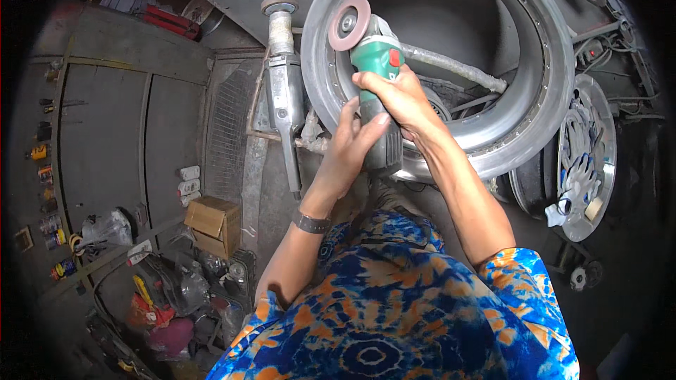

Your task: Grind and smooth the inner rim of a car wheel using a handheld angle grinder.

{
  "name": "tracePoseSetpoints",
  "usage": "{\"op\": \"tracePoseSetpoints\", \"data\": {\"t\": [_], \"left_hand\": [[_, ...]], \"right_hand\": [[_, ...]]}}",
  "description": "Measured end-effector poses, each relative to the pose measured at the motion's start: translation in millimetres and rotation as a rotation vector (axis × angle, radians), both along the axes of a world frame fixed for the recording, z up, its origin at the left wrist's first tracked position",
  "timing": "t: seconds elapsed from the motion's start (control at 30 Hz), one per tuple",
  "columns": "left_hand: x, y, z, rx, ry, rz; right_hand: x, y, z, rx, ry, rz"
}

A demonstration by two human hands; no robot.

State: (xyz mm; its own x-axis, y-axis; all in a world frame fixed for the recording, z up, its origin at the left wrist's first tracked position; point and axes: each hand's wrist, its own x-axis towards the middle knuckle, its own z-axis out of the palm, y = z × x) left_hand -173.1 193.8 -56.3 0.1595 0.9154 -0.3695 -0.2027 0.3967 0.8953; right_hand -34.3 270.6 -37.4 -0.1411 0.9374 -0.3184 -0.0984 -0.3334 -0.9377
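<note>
A green angle grinder with a brownish sanding disc is held up against the inner edge of a large shiny metal wheel rim. My right hand wraps the grinder's body just below its red switch. My left hand grips the dark lower end of the same tool. The disc sits at the rim's left lip. A dark band is on my left wrist.
A second, silver grinder hangs just left of the rim. A cardboard box and bags of clutter lie at lower left. A chrome wheel cover with a glove on it stands at right. Grey metal doors fill the left.
</note>
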Motion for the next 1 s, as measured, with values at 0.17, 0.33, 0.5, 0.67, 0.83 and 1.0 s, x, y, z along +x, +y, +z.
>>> {"op": "tracePoseSetpoints", "data": {"t": [0.17,0.33,0.5,0.67,0.83,1.0], "left_hand": [[3.2,21.5,19.0,0.063,-0.249,-0.122],[-2.3,33.8,26.2,0.048,-0.204,-0.134],[-4.6,33.7,13.6,0.124,-0.079,-0.124],[4.8,4.4,-12.0,0.138,-0.013,-0.065],[37.0,-41.9,-45.7,-0.04,-0.198,0.012],[69.0,-66.1,-59.9,-0.229,-0.61,0.004]], "right_hand": [[-6.2,9.8,-3.0,-0.015,0.03,-0.068],[-11.4,21.2,-4.8,-0.038,0.062,-0.162],[-16.9,22.3,-6.1,-0.041,0.084,-0.204],[-13.9,7.4,-14.6,-0.02,-0.2,-0.043],[1.1,-16.3,-44.0,-0.08,-0.622,0.149],[23.2,-27.5,-38.8,-0.218,-0.822,0.451]]}}
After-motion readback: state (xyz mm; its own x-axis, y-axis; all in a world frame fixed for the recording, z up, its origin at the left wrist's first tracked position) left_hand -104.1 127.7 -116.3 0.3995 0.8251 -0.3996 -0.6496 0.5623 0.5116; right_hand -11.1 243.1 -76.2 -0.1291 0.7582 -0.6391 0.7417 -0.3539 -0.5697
